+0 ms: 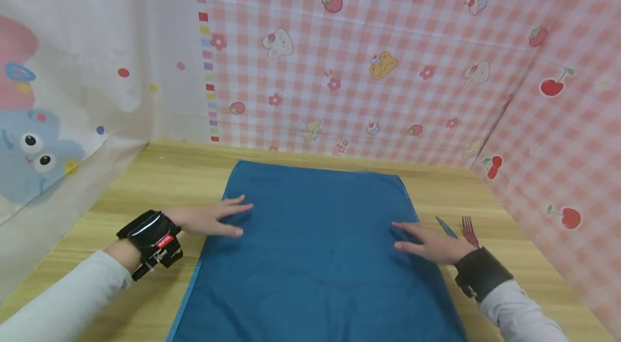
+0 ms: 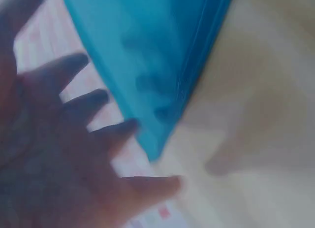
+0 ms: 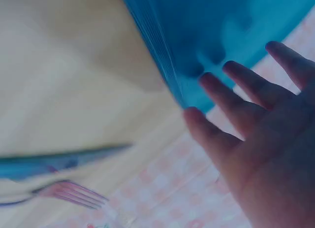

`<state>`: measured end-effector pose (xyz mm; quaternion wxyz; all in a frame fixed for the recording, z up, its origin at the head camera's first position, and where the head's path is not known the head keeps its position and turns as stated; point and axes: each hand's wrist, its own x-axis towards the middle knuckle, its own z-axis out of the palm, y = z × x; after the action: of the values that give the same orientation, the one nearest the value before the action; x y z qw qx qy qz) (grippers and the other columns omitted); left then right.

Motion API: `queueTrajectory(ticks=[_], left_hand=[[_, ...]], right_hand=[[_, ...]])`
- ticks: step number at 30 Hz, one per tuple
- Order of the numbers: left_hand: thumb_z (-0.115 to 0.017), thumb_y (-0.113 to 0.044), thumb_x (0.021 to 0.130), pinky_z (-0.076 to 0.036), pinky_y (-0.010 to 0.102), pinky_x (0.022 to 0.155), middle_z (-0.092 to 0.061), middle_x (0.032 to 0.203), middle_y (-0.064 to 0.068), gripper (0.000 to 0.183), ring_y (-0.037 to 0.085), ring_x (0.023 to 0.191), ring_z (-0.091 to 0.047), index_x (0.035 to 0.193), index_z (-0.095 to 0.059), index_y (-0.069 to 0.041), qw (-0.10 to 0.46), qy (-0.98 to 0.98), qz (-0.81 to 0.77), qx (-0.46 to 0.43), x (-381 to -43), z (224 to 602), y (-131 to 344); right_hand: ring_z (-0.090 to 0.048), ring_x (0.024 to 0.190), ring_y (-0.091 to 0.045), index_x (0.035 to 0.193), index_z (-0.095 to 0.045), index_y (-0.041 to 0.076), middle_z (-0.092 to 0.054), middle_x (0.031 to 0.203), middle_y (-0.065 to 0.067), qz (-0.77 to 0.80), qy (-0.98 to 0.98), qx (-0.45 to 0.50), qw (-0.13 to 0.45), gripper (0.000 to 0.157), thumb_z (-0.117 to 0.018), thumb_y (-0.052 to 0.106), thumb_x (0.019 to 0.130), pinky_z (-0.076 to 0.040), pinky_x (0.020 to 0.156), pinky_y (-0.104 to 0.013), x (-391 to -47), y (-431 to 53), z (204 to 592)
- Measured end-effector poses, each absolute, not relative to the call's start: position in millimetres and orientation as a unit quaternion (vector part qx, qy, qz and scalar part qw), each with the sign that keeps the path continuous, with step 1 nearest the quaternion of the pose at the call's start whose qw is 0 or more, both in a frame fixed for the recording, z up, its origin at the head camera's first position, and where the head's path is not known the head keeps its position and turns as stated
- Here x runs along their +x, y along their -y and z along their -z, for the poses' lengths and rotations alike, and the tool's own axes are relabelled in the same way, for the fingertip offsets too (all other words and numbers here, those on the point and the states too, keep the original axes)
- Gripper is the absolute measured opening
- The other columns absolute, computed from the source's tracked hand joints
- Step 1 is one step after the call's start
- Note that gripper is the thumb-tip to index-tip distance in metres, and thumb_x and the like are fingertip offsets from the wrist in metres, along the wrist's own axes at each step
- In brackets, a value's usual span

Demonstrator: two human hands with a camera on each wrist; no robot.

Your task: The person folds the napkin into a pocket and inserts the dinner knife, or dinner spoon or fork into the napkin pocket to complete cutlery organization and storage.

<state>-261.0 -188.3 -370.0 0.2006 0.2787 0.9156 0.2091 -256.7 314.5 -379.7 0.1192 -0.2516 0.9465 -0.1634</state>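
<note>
The blue cloth (image 1: 310, 234) lies spread on the worktop (image 1: 160, 180). The left hand (image 1: 208, 219) and right hand (image 1: 436, 244) hover over its side edges, each grip wide, fingers apart, holding nothing. A knife (image 1: 446, 227) and fork (image 1: 469, 228) lie right of the cloth, partly hidden by the right hand. The checked backdrop (image 1: 359, 34) reads "Luck" and "Life"; the left wristband's (image 1: 140, 231) red label (image 1: 165, 240) is too small to read.

Head view: high behind hands (image 1: 211, 218) (image 1: 434, 242), facing forward-down. Wrist views: close, seemingly palm-side (left blurred). All share cloth (image 1: 320, 228) between hands.
</note>
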Motion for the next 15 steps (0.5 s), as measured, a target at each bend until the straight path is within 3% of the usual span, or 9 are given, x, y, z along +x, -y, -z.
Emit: queueTrajectory(ticks=[3, 6, 10, 15], left_hand=[[-0.045, -0.037, 0.095, -0.010, 0.071, 0.101, -0.012, 0.153, 0.020, 0.061, 0.045, 0.139, -0.011, 0.145, -0.025, -0.009, 0.120, -0.942, -0.188, 0.251, -295, 376, 193], [-0.041, -0.036, 0.097, -0.007, 0.075, 0.098, -0.017, 0.152, 0.018, 0.056, 0.045, 0.138, -0.014, 0.145, -0.027, -0.012, 0.079, -0.969, -0.126, 0.197, -327, 392, 193], [-0.043, -0.050, 0.092, -0.005, 0.075, 0.098, -0.018, 0.153, 0.015, 0.065, 0.046, 0.138, -0.010, 0.146, -0.024, -0.017, 0.100, -0.979, -0.088, 0.154, -347, 410, 186], [-0.048, -0.063, 0.083, 0.000, 0.075, 0.097, -0.016, 0.154, 0.012, 0.082, 0.047, 0.139, -0.004, 0.147, -0.022, -0.020, 0.143, -0.980, -0.075, 0.121, -356, 399, 181]], right_hand=[[-0.037, 0.127, -0.047, 0.133, -0.042, -0.003, -0.043, 0.134, -0.029, 0.169, -0.953, -0.238, 0.085, 0.046, -0.046, 0.025, 0.096, -0.032, 0.100, -0.057, -289, -315, 373], [-0.037, 0.124, -0.049, 0.132, -0.042, -0.006, -0.041, 0.133, -0.034, 0.120, -0.966, -0.226, 0.038, 0.043, -0.045, 0.016, 0.095, -0.032, 0.100, -0.056, -324, -314, 383], [-0.032, 0.128, -0.050, 0.137, -0.037, -0.002, -0.034, 0.139, -0.032, 0.066, -0.980, -0.183, 0.043, 0.059, -0.048, 0.036, 0.094, -0.029, 0.102, -0.057, -350, -309, 401], [-0.022, 0.130, -0.056, 0.141, -0.031, 0.002, -0.029, 0.145, -0.028, 0.057, -0.989, -0.106, 0.088, 0.087, -0.047, 0.064, 0.083, -0.024, 0.099, -0.067, -357, -311, 400]])
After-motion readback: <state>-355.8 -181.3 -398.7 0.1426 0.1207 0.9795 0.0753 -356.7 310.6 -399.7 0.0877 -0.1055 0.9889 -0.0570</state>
